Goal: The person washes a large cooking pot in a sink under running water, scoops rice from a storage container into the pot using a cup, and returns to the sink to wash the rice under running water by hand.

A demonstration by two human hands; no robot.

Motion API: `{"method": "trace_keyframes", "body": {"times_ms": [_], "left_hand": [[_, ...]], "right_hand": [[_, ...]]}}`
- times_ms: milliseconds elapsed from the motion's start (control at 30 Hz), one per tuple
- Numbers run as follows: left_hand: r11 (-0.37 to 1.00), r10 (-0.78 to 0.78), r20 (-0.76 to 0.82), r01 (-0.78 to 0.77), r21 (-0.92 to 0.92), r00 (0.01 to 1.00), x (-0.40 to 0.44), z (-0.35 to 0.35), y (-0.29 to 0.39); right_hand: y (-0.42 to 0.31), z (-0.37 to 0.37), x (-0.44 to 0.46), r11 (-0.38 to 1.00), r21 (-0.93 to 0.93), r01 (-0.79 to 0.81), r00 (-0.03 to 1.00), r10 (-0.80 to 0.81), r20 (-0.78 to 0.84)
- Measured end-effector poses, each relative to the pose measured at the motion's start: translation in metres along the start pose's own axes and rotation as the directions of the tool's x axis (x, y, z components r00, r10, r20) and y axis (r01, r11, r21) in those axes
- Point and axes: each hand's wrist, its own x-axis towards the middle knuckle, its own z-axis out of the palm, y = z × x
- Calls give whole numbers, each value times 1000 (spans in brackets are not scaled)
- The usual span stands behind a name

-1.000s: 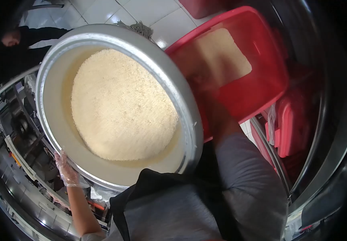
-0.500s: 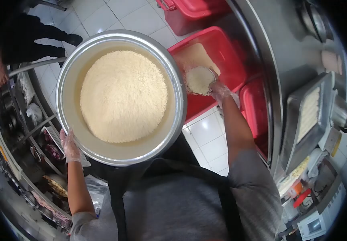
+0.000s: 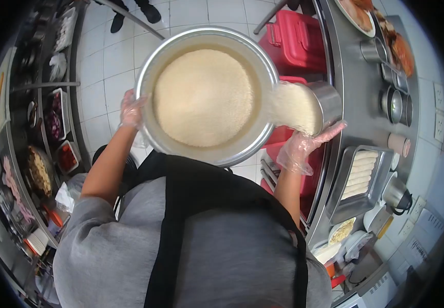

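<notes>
A wide metal pot (image 3: 206, 40) holds a broad mound of pale rice (image 3: 204, 97). My left hand (image 3: 132, 109), in a clear plastic glove, grips the pot's rim on the left side. On the right, my gloved right hand (image 3: 304, 151) supports a metal cup (image 3: 331, 102) from below and holds it tilted toward the pot. Rice streams from the cup's mouth over the pot's right rim, blurred by motion. The handle of the cup, if it has one, is hidden.
Behind the cup stands a lidded red bin (image 3: 296, 41), with an open red bin (image 3: 278, 134) below. A steel counter at right carries a tray (image 3: 335, 203) of white rolls. Shelves with food containers line the left. Another person's shoes (image 3: 151, 14) show at the top.
My right hand has raised the filled cup from the open red bin to the pot's rim and tipped it. Rice now pours out. The pot appears farther right in view.
</notes>
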Motion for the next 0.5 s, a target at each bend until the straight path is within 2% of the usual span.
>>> {"method": "trace_keyframes", "body": {"times_ms": [67, 133, 200, 233, 267, 333, 400, 467, 500], "left_hand": [[1000, 10, 25, -9, -23, 1000, -15, 20, 11], [999, 37, 45, -36, -21, 998, -23, 30, 19], [1000, 9, 68, -9, 7, 998, -17, 28, 17], [1000, 22, 88, -22, -6, 996, -17, 29, 18], [999, 37, 108, -35, -20, 993, -17, 30, 19], [996, 30, 76, -36, 81, 997, -18, 31, 22], [988, 60, 49, -66, 140, 997, -10, 29, 13], [980, 126, 28, -129, 153, 992, 9, 26, -13], [980, 112, 29, -115, 160, 993, 7, 27, -8]], "right_hand": [[-4, -1, 6, 957, -63, 283, 959, -282, 28], [-14, 0, 18, 875, -11, 485, 874, -484, 45], [-39, 3, 36, 789, 148, 597, 794, -607, 37], [-53, 2, 47, 710, 157, 686, 716, -697, 24], [-76, 1, 52, 658, 63, 751, 656, -753, 53], [-120, 1, 58, 518, -118, 848, 530, -839, 125], [-124, -1, 61, 627, 24, 779, 624, -778, 75], [-109, 7, 51, 788, 230, 571, 805, -593, 34], [-100, 13, 45, 826, 358, 436, 881, -473, 19]]}}
